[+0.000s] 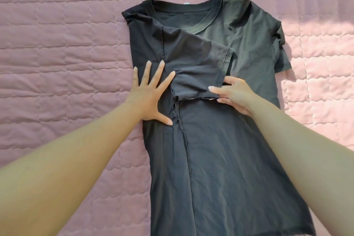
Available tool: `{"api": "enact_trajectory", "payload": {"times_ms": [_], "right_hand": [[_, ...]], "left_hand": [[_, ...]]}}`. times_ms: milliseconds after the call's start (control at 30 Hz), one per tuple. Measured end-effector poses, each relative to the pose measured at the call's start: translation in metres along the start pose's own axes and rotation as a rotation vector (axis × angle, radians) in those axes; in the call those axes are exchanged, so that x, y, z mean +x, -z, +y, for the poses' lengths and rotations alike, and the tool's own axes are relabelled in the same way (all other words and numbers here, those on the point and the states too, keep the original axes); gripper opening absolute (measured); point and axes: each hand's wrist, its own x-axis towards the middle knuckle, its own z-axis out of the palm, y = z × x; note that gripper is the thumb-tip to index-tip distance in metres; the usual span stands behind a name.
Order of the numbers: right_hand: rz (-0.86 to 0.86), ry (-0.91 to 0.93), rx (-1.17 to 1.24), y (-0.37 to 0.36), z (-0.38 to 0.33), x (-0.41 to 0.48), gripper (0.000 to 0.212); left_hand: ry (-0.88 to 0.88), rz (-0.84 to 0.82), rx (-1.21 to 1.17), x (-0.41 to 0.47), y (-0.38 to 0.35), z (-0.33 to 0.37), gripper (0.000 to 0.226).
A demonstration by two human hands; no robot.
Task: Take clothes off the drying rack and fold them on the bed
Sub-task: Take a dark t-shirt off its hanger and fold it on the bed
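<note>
The black t-shirt (220, 140) lies on the bed (57, 44) mid-fold: the left hand (151, 96) presses flat, the right hand (232, 95) pinches the folded-in sleeve (195, 67), which likely needs smoothing next.

A bed (63, 159) fills the whole view; no wall, floor or window shows. It is spread with a dusty-pink quilted cover (57, 44), stitched in wavy lines that run across and down and divide it into puffy rectangular panels. The fabric lies fairly flat, with soft creases between the seams. Most of the cover sits in even, muted shade, while a patch of sunlight (321, 30) on the right side turns the pink pale and bright.
</note>
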Motion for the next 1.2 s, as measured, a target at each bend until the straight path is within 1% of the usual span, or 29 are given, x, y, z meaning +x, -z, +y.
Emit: {"api": "enact_trajectory", "payload": {"times_ms": [33,67,100,133,200,233,267,300,367,433,467,500,533,567,600,633,667,733,833,900,933,1000,1033,1067,1100,1133,1200], "right_hand": [[0.09,0.029,-0.04,-0.001,0.003,-0.003,0.013],[0.189,0.072,-0.046,0.0,0.005,-0.007,0.011],[0.272,0.129,-0.042,0.003,0.007,-0.009,0.016],[0.319,0.166,-0.049,0.006,0.009,-0.011,0.019],[0.338,0.18,-0.097,0.013,0.01,-0.016,0.011],[0.354,0.169,-0.113,0.019,0.011,-0.015,0.005],[0.389,0.174,-0.101,0.024,0.01,-0.013,0.005],[0.459,0.199,-0.076,0.034,0.01,-0.01,0.008],[0.685,0.255,-0.108,0.056,0.009,-0.002,0.009],[0.9,0.201,-0.154,0.084,0.011,0.005,0.012],[0.947,0.144,-0.109,0.095,0.013,0.009,0.015],[0.933,0.075,0.01,0.102,0.015,0.012,0.019],[0.873,0.003,0.182,0.112,0.014,0.016,0.027],[0.766,-0.043,0.379,0.118,0.011,0.018,0.033],[0.649,-0.049,0.533,0.122,0.004,0.021,0.034],[0.567,-0.051,0.603,0.125,-0.002,0.023,0.035],[0.526,-0.061,0.597,0.129,-0.005,0.026,0.036],[0.486,-0.061,0.504,0.133,-0.015,0.032,0.034],[0.471,-0.003,0.377,0.14,-0.023,0.038,0.01],[0.508,0.047,0.358,0.151,-0.028,0.038,0.016],[0.547,0.078,0.354,0.159,-0.031,0.037,0.015],[0.654,0.132,0.244,0.18,-0.041,0.04,0.004],[0.719,0.173,0.197,0.194,-0.047,0.041,0.011],[0.781,0.205,0.192,0.208,-0.056,0.039,0.01],[0.815,0.237,0.219,0.222,-0.063,0.039,0.003],[0.829,0.248,0.281,0.234,-0.067,0.039,0.005],[0.763,0.181,0.38,0.257,-0.063,0.045,0.012]], "left_hand": [[0.007,0.019,0.009,-0.003,-0.001,0.004,0.148],[0.0,0.043,0.015,-0.008,-0.004,0.008,0.147],[-0.023,0.065,0.019,-0.017,-0.008,0.015,0.144],[-0.051,0.083,0.018,-0.027,-0.015,0.022,0.139],[-0.069,0.124,-0.013,-0.047,-0.03,0.04,0.127],[-0.044,0.132,-0.041,-0.055,-0.036,0.047,0.12],[-0.004,0.139,-0.073,-0.061,-0.04,0.053,0.115],[0.035,0.156,-0.109,-0.065,-0.041,0.06,0.109],[0.095,0.202,-0.193,-0.065,-0.039,0.07,0.099],[0.117,0.256,-0.27,-0.057,-0.03,0.082,0.088],[0.122,0.28,-0.308,-0.05,-0.024,0.087,0.084],[0.125,0.3,-0.34,-0.043,-0.018,0.091,0.08],[0.126,0.315,-0.355,-0.033,-0.012,0.099,0.077],[0.126,0.323,-0.364,-0.023,-0.006,0.105,0.074],[0.121,0.323,-0.378,-0.013,-0.001,0.11,0.071],[0.113,0.313,-0.396,-0.003,0.005,0.115,0.069],[0.105,0.301,-0.414,0.006,0.01,0.121,0.066],[0.097,0.285,-0.422,0.023,0.02,0.131,0.06],[0.092,0.238,-0.35,0.042,0.031,0.147,0.055],[0.088,0.177,-0.316,0.052,0.037,0.162,0.058],[0.092,0.151,-0.306,0.056,0.04,0.169,0.061],[0.111,0.113,-0.306,0.065,0.047,0.185,0.066],[0.124,0.091,-0.312,0.069,0.05,0.192,0.069],[0.138,0.071,-0.314,0.073,0.053,0.2,0.072],[0.155,0.047,-0.306,0.077,0.054,0.206,0.074],[0.173,0.025,-0.289,0.079,0.055,0.21,0.076],[0.207,-0.011,-0.244,0.083,0.057,0.218,0.078]]}}
